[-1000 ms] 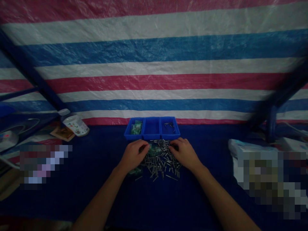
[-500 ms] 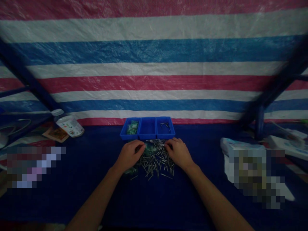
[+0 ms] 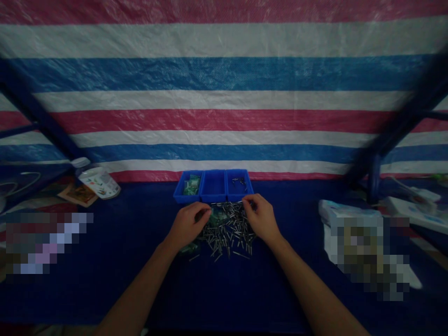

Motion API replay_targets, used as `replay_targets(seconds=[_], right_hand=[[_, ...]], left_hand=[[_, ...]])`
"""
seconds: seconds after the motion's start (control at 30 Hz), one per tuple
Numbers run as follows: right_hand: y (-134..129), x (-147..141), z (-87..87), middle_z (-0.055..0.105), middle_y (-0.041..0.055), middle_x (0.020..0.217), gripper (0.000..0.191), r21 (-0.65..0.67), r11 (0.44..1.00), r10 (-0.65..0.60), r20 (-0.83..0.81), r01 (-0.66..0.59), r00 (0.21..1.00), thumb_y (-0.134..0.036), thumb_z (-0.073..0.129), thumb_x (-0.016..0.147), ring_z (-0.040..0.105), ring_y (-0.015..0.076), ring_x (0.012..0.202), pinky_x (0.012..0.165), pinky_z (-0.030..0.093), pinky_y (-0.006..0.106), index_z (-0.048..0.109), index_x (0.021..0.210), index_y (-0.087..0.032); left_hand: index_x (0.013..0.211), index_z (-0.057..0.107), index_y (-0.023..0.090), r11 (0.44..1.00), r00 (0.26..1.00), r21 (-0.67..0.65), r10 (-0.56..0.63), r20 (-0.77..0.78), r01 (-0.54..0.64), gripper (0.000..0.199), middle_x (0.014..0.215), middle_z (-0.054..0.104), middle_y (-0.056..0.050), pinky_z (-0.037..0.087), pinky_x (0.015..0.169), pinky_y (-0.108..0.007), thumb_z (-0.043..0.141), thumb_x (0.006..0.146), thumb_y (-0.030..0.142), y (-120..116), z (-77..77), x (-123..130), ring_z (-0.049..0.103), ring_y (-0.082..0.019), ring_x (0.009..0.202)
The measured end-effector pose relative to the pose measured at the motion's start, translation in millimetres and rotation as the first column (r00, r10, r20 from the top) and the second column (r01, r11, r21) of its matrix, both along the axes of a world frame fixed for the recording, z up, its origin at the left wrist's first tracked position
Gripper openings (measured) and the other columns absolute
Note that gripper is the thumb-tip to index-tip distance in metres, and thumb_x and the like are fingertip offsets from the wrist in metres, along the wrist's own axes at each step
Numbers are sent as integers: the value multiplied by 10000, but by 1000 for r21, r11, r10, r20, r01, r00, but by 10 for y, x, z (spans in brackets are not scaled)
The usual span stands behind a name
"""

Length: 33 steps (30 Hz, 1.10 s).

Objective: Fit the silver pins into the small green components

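The left hand (image 3: 191, 225) covers part of the green pieces (image 3: 217, 218), and the right hand (image 3: 261, 217) hides whether its fingertips (image 3: 249, 201) pinch any of the metal pins (image 3: 227, 235) — too small to make out in detail. The dark parts (image 3: 238, 183) in the blue tray (image 3: 213, 199) are just as unclear. A left pixelated patch (image 3: 45, 242) and a right pixelated patch (image 3: 367, 252) blur whatever lies there — nothing readable.

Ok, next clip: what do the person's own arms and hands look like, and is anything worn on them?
The bare left hand and bare right hand wear no gloves. The bare left forearm and bare right forearm show no sleeves, and no watch or band appears at either wrist. The dim light could hide small details such as rings.
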State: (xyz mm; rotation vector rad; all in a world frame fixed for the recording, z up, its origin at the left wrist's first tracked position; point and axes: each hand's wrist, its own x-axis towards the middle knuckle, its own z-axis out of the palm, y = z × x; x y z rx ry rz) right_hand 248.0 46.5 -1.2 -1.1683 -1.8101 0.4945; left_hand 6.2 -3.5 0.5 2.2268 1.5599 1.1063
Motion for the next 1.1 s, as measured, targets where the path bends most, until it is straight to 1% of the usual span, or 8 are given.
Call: replay_targets(seconds=[0.17,0.37,0.47,0.57,0.67,0.77,0.83,1.1], right_hand=[[-134,-113,48,682,36,857,139,63,978,200,-29,-198,979,-252,551,937,619,183,827,753,455,317,675,888,-212],[-215,-223,8,695,17,883,122,95,940,327,27,-328,945,-219,554,954,619,174,859,831,446,352,666,905,-227],[-217,-221,-2,690,16,875,129,97,944,312,45,-315,949,-223,543,961,619,174,857,840,450,362,659,906,-224],[-241,-205,10,694,52,990,146,167,939,280,136,-300,950,-213,535,953,612,196,934,858,455,381,668,1014,-218],[-294,-205,35,679,84,1133,263,275,895,264,308,-351,914,-194,534,938,577,230,1021,873,451,405,656,1171,-218],[-346,-228,60,699,73,1091,358,304,841,284,456,-448,843,-161,495,950,556,235,1005,866,453,407,621,1278,-232],[-364,-245,69,714,67,1061,386,306,829,280,496,-467,822,-145,481,955,553,236,977,847,462,405,610,1306,-239],[-269,-165,56,720,88,1098,359,323,867,277,322,-380,905,-74,469,929,615,218,1017,921,510,397,657,1212,-191]], left_hand=[[1149,666,214,996,997,26,-81,18,81,259,821,652,0,494,661,-271,644,913,318,-22,-10,47,618,-138,706],[954,703,213,988,987,19,-155,-35,155,137,863,694,-18,503,749,-302,594,959,295,-31,-20,134,642,-157,801],[879,684,197,987,986,27,-158,-45,159,162,797,678,-8,486,731,-296,565,968,261,-34,-9,162,628,-152,756],[836,663,188,991,991,23,-127,-49,128,166,750,650,0,460,680,-278,554,955,229,-44,8,181,605,-146,705],[792,649,185,992,990,5,-124,-61,125,175,711,625,6,429,629,-260,557,937,223,-51,12,190,583,-140,662],[703,608,177,991,990,28,-131,-55,133,225,646,579,15,402,585,-246,558,920,208,-51,11,192,555,-133,609],[666,590,176,990,990,38,-134,-35,136,254,616,560,21,395,570,-238,553,916,197,-52,18,195,542,-126,582],[723,638,179,995,997,60,-78,26,76,251,648,613,11,421,592,-238,550,944,258,-73,86,161,567,-120,595]])
